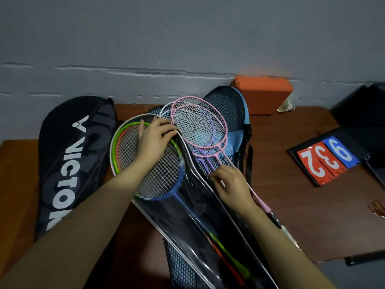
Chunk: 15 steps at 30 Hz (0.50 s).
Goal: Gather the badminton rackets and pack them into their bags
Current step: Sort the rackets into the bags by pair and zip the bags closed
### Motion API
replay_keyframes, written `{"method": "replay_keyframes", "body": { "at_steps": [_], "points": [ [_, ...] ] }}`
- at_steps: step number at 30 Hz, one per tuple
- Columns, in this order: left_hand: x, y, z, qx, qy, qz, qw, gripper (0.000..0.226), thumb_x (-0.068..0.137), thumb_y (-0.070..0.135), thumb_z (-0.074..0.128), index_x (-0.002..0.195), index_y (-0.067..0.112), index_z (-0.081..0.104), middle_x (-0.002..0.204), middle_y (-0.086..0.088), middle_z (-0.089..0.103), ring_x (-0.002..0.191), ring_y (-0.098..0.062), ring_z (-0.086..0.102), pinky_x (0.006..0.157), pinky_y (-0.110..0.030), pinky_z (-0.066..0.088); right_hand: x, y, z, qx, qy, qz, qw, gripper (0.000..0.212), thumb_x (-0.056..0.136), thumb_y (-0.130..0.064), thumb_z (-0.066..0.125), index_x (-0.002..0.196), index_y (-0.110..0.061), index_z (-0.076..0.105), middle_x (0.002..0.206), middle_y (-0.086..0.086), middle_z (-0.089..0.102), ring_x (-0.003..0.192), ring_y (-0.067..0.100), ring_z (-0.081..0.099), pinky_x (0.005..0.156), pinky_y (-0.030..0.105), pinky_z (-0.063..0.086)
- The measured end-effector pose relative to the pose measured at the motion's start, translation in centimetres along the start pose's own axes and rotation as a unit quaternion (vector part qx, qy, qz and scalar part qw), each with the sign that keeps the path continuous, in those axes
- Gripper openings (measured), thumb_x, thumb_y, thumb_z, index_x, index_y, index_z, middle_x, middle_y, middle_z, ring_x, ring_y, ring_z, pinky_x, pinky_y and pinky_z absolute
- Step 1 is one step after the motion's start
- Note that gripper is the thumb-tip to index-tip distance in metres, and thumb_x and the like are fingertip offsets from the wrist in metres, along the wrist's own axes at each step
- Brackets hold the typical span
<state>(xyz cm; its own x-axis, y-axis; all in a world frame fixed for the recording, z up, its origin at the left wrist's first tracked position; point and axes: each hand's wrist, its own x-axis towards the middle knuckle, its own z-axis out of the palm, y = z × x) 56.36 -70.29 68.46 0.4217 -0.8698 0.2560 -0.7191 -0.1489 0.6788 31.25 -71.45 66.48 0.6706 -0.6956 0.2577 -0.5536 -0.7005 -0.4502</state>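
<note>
A clear-fronted racket bag with white piping point(193, 222) lies open in the middle of the brown table. Green point(114, 161), orange and blue point(166, 197) rackets sit inside it. My left hand point(155, 140) lies over their strings, its fingers curled round the bag's white edge at the top. My right hand point(231, 184) pinches the bag's edge or zipper lower down. Pink point(200, 122) and purple rackets rest on a blue mesh bag point(233, 105) behind. A black Victor bag point(68, 163) lies at the left.
An orange block point(262, 94) stands against the grey wall at the back. A flip scoreboard point(325, 159) with red and blue number cards lies at the right, beside a dark object point(362, 105). A black racket handle point(364, 260) sticks in at the lower right.
</note>
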Motion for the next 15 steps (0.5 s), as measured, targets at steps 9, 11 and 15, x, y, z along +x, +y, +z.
{"method": "replay_keyframes", "body": {
  "at_steps": [9,11,15],
  "points": [
    [-8.7,2.9,4.2,0.118,-0.139,0.142,0.973,0.034,0.094,0.028,0.047,0.127,0.026,0.053,0.149,0.001,0.032,0.143,-0.024,0.011,0.112,-0.053,0.003,-1.2,1.1,0.5,0.041,0.003,0.015,0.999,0.013,0.083,-0.019,0.059,0.088,-0.015,0.071,0.084,0.0,0.067,0.078,0.023,0.064,0.067,0.038,0.047],
    [-10.7,3.4,5.1,0.114,-0.15,0.113,0.976,0.037,0.094,0.033,0.038,0.127,0.026,0.054,0.149,0.004,0.032,0.143,-0.02,0.01,0.11,-0.046,-0.002,-1.3,1.3,0.4,0.014,0.006,-0.004,1.0,0.018,0.082,-0.022,0.056,0.089,-0.017,0.072,0.086,-0.003,0.07,0.079,0.019,0.065,0.069,0.031,0.039],
    [-10.1,2.9,5.3,0.108,-0.146,0.098,0.978,0.028,0.092,0.033,0.051,0.117,0.025,0.062,0.142,0.005,0.043,0.142,-0.018,0.018,0.109,-0.042,-0.002,-1.3,1.6,0.9,0.01,0.021,-0.02,1.0,0.014,0.074,-0.013,0.067,0.086,-0.017,0.073,0.079,-0.003,0.071,0.07,0.019,0.064,0.066,0.027,0.032]
  ]
}}
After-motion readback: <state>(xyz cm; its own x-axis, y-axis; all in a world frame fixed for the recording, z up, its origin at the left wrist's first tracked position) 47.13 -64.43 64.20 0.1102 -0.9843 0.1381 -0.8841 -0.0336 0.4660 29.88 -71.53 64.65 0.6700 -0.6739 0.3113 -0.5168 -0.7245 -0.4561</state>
